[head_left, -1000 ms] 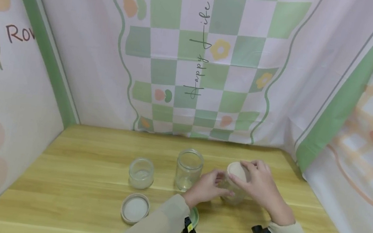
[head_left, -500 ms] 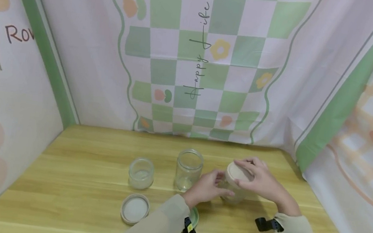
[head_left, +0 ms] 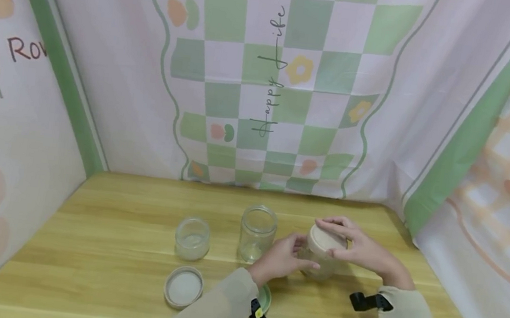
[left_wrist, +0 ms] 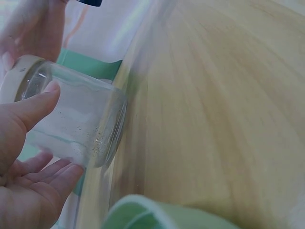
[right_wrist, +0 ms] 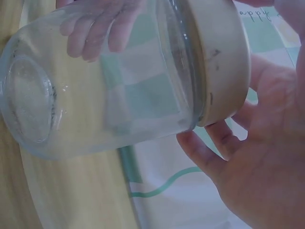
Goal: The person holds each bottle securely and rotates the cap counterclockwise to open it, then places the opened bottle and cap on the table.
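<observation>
Toward the right of the table stands a clear glass jar [head_left: 321, 268] with a cream lid [head_left: 327, 238] on its mouth. My left hand [head_left: 282, 258] holds the jar's body from the left, thumb in front and fingers behind. From the right, my right hand [head_left: 363, 250] grips the lid at its edge, thumb on the near side. Small dark specks show near the jar's base [left_wrist: 102, 143] in the left wrist view. In the right wrist view the lid [right_wrist: 224, 59] sits on the jar's neck, fingertips right at its rim.
An open tall glass jar [head_left: 258, 228] stands left of my left hand, and a short glass jar [head_left: 192, 239] farther left. A cream lid [head_left: 184, 287] lies upturned in front of it. My left sleeve partly hides a green lid [head_left: 265, 299].
My right hand has turned on the lid, its wrist swinging outward to the right and more of the lid's top showing. My left hand keeps its place on the jar.
</observation>
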Available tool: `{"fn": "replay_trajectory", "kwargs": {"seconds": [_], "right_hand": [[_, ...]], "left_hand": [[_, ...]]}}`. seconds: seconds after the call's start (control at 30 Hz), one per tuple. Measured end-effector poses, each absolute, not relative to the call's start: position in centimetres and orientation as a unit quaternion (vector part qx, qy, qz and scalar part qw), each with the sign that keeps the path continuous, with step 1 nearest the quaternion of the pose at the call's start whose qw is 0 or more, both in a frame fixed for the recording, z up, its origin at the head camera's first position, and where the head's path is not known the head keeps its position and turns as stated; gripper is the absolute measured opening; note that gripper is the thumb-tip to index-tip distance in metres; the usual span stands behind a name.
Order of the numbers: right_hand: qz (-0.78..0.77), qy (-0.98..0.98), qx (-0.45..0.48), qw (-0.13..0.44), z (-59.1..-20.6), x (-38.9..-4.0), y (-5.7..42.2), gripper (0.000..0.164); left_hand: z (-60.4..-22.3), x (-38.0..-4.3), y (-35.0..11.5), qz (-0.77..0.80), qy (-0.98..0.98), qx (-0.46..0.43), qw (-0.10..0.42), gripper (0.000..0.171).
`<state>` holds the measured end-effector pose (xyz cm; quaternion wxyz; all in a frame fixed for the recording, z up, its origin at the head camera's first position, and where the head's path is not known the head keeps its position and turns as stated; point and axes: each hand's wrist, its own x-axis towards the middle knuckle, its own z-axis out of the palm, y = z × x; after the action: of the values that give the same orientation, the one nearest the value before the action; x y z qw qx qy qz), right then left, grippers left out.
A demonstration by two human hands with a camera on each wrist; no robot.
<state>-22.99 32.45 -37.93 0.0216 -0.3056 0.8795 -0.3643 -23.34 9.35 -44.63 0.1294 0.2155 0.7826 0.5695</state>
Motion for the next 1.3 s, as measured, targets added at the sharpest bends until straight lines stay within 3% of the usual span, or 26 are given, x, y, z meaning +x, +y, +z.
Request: {"fn": "replay_trajectory", "kwargs": {"seconds": [0.27,0.5,0.63,0.97,1.3], "right_hand": [[-0.35,0.888,-0.297,0.018,-37.8,-22.7,32.4,0.066],[-0.339,0.923,-0.18,0.009,-36.9,-21.1,30.9,0.068],[-0.295,0.943,-0.14,-0.054,-36.4,-20.2,29.5,0.072],[-0.153,0.949,-0.145,-0.236,-37.1,-19.5,27.0,0.067],[-0.141,0.958,-0.131,-0.212,-37.4,-19.4,26.7,0.073]], "left_hand": [[-44.6,-23.1,9.2,0.571,0.782,0.217,0.127,0.069],[-44.6,-22.8,9.2,0.574,0.781,0.208,0.13,0.066],[-44.6,-22.8,9.1,0.571,0.782,0.213,0.128,0.066],[-44.4,-22.9,9.2,0.565,0.788,0.21,0.128,0.067],[-44.3,-22.9,9.2,0.562,0.793,0.197,0.13,0.067]]}}
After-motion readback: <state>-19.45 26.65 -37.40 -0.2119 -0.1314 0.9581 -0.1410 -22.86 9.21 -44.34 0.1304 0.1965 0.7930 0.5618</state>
